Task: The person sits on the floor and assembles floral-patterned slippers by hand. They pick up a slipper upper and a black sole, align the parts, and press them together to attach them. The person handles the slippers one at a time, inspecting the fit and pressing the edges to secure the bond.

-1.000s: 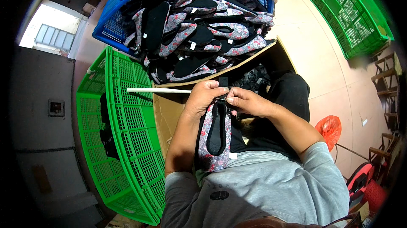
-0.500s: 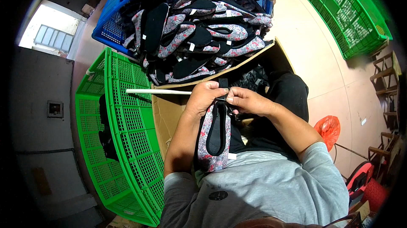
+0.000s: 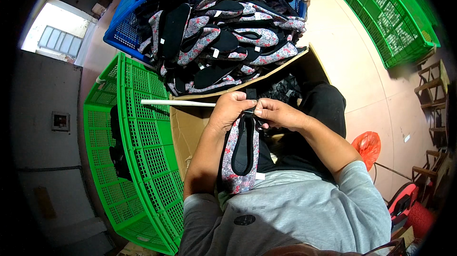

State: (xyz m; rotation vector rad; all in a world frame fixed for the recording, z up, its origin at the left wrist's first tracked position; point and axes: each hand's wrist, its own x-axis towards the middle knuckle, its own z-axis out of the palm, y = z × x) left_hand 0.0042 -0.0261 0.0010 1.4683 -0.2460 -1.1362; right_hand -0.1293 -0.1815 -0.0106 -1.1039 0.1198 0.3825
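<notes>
My left hand [image 3: 232, 108] grips the top of a floral shoe upper [image 3: 236, 160] with a black lining; it hangs down over my lap. A thin white stick [image 3: 176, 103] juts out leftward from that hand. My right hand [image 3: 273, 112] pinches the upper's black top edge right beside the left hand's fingers. Both hands meet above an open cardboard box [image 3: 190, 122].
A blue crate [image 3: 126, 32] heaped with floral and black shoe uppers [image 3: 223, 32] stands ahead. A green crate [image 3: 138, 160] with a few dark pieces is at my left, another green crate [image 3: 385, 13] at the far right. An orange bag [image 3: 366, 146] lies on the floor.
</notes>
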